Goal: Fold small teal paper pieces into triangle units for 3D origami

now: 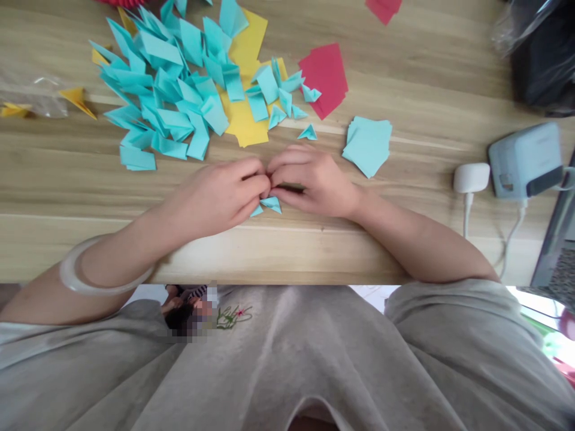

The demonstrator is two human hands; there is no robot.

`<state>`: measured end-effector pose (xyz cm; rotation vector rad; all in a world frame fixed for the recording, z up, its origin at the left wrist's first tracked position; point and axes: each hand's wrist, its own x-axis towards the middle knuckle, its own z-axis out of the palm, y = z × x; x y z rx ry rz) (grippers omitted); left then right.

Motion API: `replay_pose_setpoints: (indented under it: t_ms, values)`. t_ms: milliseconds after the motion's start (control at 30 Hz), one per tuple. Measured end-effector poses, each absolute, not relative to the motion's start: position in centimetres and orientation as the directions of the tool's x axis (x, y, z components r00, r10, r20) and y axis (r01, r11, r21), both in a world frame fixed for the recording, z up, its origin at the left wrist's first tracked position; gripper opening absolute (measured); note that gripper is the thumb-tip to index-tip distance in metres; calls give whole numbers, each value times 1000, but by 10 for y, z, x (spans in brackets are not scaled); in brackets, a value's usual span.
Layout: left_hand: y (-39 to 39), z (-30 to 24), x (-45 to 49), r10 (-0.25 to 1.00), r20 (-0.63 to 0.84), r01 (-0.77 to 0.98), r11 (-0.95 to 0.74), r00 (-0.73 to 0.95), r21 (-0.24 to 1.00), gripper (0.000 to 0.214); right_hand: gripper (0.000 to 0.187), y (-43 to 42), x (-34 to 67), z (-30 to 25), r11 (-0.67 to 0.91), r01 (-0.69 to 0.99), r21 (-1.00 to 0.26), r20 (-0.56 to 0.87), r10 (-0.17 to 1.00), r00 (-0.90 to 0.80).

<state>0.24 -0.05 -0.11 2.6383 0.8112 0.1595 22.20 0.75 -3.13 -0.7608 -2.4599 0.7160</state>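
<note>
My left hand (229, 193) and my right hand (317, 182) meet over the table, fingertips pinched together. A small piece of folded blue paper (272, 205) pokes out just below the fingertips. Most of what lies between the fingers is hidden by them. Just beyond my right hand sits a small folded blue triangle (308, 133). A stack of flat blue paper slips (368, 145) lies past my right wrist.
A big heap of folded blue papers (168, 114) spreads at the upper left, beside yellow slips (247, 123). Red slips (326, 78) lie farther back. At the right are a white charger (471, 178), a pale blue box-shaped device (523, 158) with cables, and a black object (545, 66).
</note>
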Motion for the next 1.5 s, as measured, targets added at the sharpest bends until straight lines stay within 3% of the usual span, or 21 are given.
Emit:
replay_pose_setpoints:
  t_ms: [333, 467, 900, 1067, 1233, 1500]
  values:
    - [0, -1, 2, 555, -7, 514, -765, 832, 388, 27, 27, 8, 221, -31, 710, 374, -597, 272, 618, -738]
    - [1, 0, 2, 546, 9, 503, -779, 838, 375, 27, 17, 9, 221, -30, 695, 361, -622, 264, 620, -739]
    - [1, 1, 2, 521, 21, 484, -807, 853, 339, 28, 25, 8, 221, -33, 701, 363, -614, 279, 623, -731]
    - [1, 2, 2, 525, 27, 489, -809, 851, 325, 28, 18, 8, 220, -32, 697, 354, -624, 291, 627, -722]
    - [1, 2, 3, 535, 11, 501, -797, 845, 339, 28, 30, 9, 221, -31, 705, 368, -606, 273, 619, -736]
    - [2, 3, 3, 541, 5, 504, -788, 841, 353, 28, 15, 9, 220, -32, 705, 361, -611, 294, 625, -723]
